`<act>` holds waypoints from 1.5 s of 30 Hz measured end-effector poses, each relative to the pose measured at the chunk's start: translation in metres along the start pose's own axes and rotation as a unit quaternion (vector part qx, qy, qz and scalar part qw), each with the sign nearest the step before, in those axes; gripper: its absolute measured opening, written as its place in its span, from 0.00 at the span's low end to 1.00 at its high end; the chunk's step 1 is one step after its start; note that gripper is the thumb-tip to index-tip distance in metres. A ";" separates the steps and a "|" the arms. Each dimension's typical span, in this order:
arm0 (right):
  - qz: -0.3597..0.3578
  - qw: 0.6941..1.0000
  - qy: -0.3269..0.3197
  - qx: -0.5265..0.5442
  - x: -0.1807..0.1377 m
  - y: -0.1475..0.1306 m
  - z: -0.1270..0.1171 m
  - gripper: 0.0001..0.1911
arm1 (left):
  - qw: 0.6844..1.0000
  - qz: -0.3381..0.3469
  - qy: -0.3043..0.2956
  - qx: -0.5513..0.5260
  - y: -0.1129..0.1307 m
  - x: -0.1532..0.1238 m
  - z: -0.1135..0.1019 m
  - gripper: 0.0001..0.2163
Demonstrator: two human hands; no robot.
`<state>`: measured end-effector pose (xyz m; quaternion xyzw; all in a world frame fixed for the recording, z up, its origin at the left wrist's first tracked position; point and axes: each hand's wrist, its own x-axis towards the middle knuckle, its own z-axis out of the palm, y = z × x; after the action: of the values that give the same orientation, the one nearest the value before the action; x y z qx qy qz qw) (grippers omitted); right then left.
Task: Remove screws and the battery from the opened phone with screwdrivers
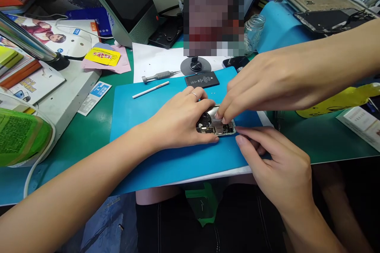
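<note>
An opened phone point(215, 126) with its boards and parts showing lies on a blue mat point(166, 158). My left hand point(181, 120), a ring on one finger, is curled over the phone's left end and grips it. My right hand point(276, 162) comes from the lower right, its fingers closed against the phone's near right corner. Another person's hand point(267, 83) reaches in from the right edge and pinches at something small inside the phone. I cannot make out what it holds.
A black battery point(202, 80), a grey screwdriver point(157, 75) and a white stick point(151, 89) lie at the mat's far edge. Behind them are a round stand base point(195, 65), a glass jar point(253, 31) and a monitor point(124, 0). A yellow bag point(341, 101) lies right.
</note>
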<state>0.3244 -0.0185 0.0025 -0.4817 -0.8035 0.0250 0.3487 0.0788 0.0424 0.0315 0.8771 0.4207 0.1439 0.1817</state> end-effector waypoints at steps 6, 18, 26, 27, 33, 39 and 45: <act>-0.023 0.996 -0.078 0.025 0.020 0.017 -0.012 0.08 | 1.000 -0.006 -0.009 -0.012 0.000 0.000 0.000 0.24; -0.043 0.978 -0.181 0.091 0.061 0.037 -0.013 0.07 | 1.000 -0.007 0.006 -0.010 0.001 0.000 0.001 0.31; 0.005 0.980 -0.167 0.109 0.051 0.031 -0.006 0.06 | 1.000 -0.009 0.012 -0.015 0.001 -0.001 0.002 0.30; 0.007 0.980 -0.169 0.109 0.051 0.031 -0.005 0.06 | 1.000 -0.009 0.012 -0.016 0.001 -0.001 0.002 0.30; 0.001 0.981 -0.163 0.108 0.049 0.035 -0.002 0.04 | 1.000 -0.006 0.013 -0.018 0.002 0.000 0.002 0.29; -0.015 0.983 -0.151 0.100 0.048 0.036 -0.004 0.04 | 1.000 -0.011 0.009 -0.017 0.002 0.000 0.002 0.30; -0.026 0.984 -0.151 0.087 0.049 0.037 -0.005 0.06 | 1.000 -0.009 0.011 -0.019 0.002 0.001 0.002 0.31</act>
<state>0.3413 0.0390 0.0188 -0.4193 -0.8538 0.1584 0.2649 0.0814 0.0412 0.0310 0.8680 0.4280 0.1598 0.1946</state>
